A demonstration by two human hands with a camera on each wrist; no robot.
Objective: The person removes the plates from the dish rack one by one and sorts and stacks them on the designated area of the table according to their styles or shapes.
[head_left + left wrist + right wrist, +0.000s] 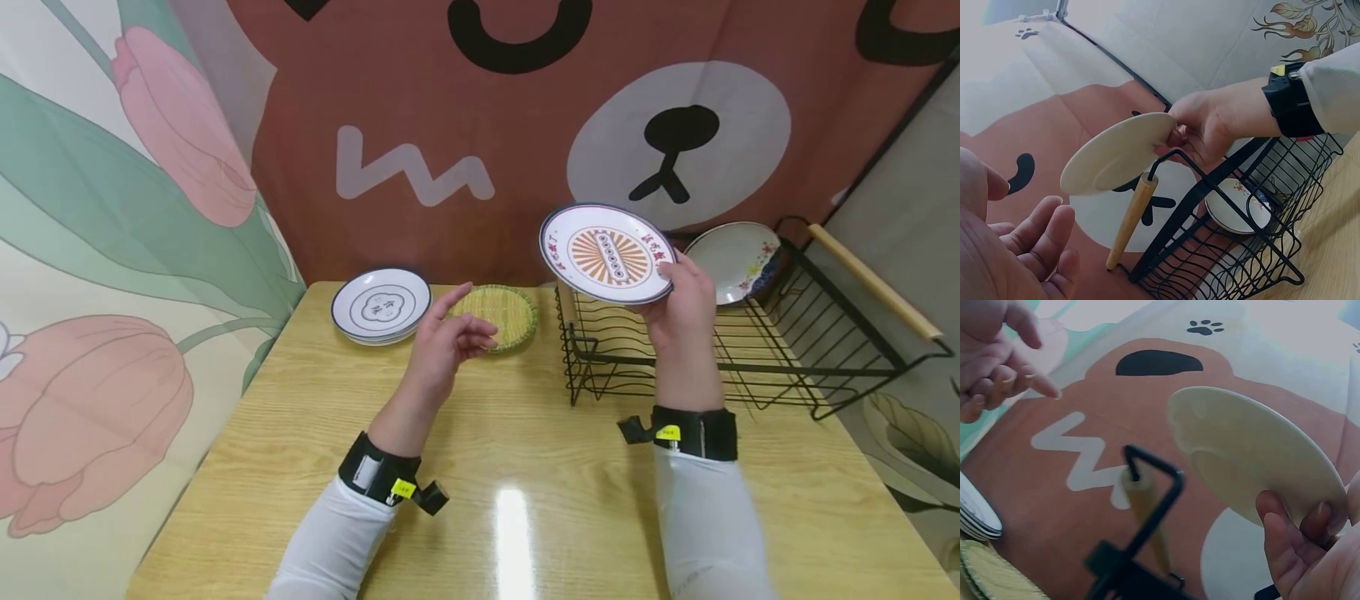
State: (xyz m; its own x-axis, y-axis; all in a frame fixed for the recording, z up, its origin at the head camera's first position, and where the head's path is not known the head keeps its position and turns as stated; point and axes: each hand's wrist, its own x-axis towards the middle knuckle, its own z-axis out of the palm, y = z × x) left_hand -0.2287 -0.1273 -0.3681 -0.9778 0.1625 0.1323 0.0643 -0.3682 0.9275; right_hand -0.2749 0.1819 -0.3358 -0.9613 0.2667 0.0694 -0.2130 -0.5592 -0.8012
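Observation:
A white plate [558, 242] with a dark blue rim, red lettering and an orange sunburst is held up by my right hand [684, 304]. The thumb lies on its face, and in the right wrist view the fingers support its pale underside. It is tilted and overlaps the left end of the black wire dish rack [757, 367] in the head view. My left hand [446, 337] is in the air with nothing in it, its fingers loosely bent. Near it are a stack of white plates [381, 304] and a round yellow woven mat [506, 317].
Inside the rack stands a white flower-patterned dish [738, 258], leaning at the back. The rack has a wooden handle [873, 279] on its right side. Behind the wooden table [480, 442] hangs a cloth [405, 75] with a brown bear print.

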